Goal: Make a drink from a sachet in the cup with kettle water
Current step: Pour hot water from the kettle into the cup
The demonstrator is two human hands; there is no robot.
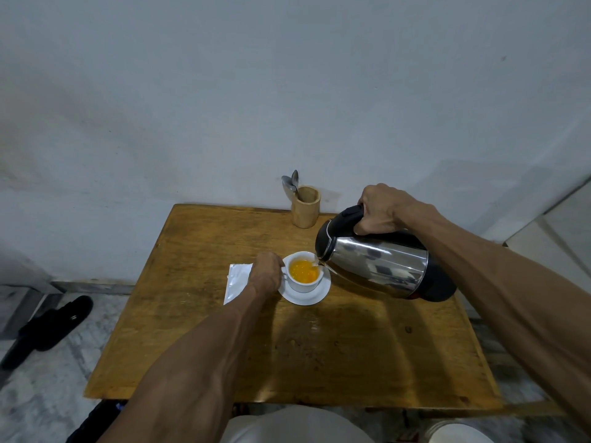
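A white cup [302, 285] stands on a white saucer [315, 297] in the middle of the wooden table [319, 346]. It holds bubbling orange liquid. My left hand [265, 274] grips the cup at its left side, by the handle. My right hand [382, 209] holds the black handle of a steel kettle [380, 265], tilted left with its spout over the cup's right rim and water running in. A silver sachet [237, 281] lies flat on the table left of the cup, partly hidden by my left hand.
A wooden holder [305, 207] with two spoons [291, 183] stands at the table's back edge against the wall. A black sandal [48, 327] lies on the floor at the left. A white round object [457, 433] sits at the bottom right.
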